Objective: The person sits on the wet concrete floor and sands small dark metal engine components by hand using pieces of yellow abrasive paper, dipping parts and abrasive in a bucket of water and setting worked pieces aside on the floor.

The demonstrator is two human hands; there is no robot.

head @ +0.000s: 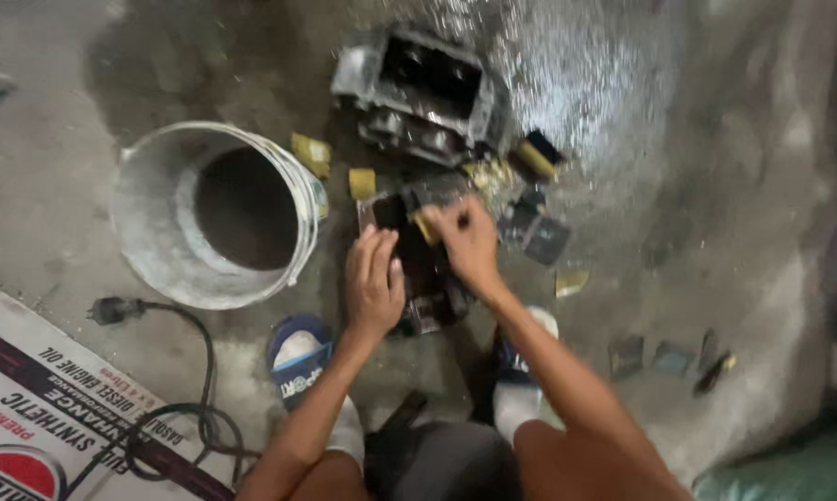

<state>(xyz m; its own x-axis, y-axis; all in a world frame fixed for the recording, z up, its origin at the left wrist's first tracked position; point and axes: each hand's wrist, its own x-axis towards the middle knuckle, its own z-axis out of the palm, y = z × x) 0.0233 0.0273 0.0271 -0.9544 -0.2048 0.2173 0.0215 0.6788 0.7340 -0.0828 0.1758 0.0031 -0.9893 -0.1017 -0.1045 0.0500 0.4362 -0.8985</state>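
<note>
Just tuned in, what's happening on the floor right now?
A person squats on a wet concrete floor. The left hand presses flat on a dark, greasy metal part, while the right hand rubs it with a small yellow pad. A larger metal housing lies just beyond, a battered white bucket stands to the left, and more yellow pads and dark pieces lie scattered about.
</note>
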